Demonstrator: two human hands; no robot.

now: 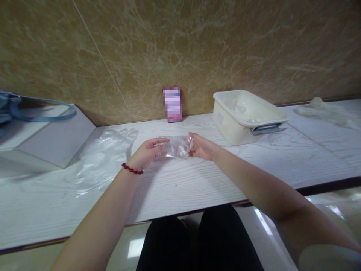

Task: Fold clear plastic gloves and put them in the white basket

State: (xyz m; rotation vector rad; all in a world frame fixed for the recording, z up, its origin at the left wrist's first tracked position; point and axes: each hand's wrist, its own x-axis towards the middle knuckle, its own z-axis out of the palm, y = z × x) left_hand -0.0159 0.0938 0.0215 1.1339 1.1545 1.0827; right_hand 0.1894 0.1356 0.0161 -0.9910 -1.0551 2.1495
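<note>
- A folded piece of clear plastic (177, 147) is at the middle of the white wood-grain bench (186, 199), stretched left to right between the two hands.
- The left hand (148, 152) holds the plastic's left end, its thumb lying over it and its forefinger reaching along the far edge.
- The right hand (202, 146) has the right end pinched between thumb and fingers.
- A dark red beaded bracelet (132, 169) circles the left wrist.
- To the left of the left hand, a spread of clear plastic sheets (103, 160) lies flat and crinkled (possibly disposable gloves, though I cannot tell for sure).
- Farther left stands a white box (60, 131), with a blue strap (42, 119) looping over it.
- Beyond the hands, a phone (173, 107) leans upright against the brown marbled wall (158, 45), its screen blurred.
- To the right and farther back sits an open cream bin (228, 126) with clear plastic inside and a grey handle (267, 129).
- At the far right lies crumpled, translucent material (327, 111).
</note>
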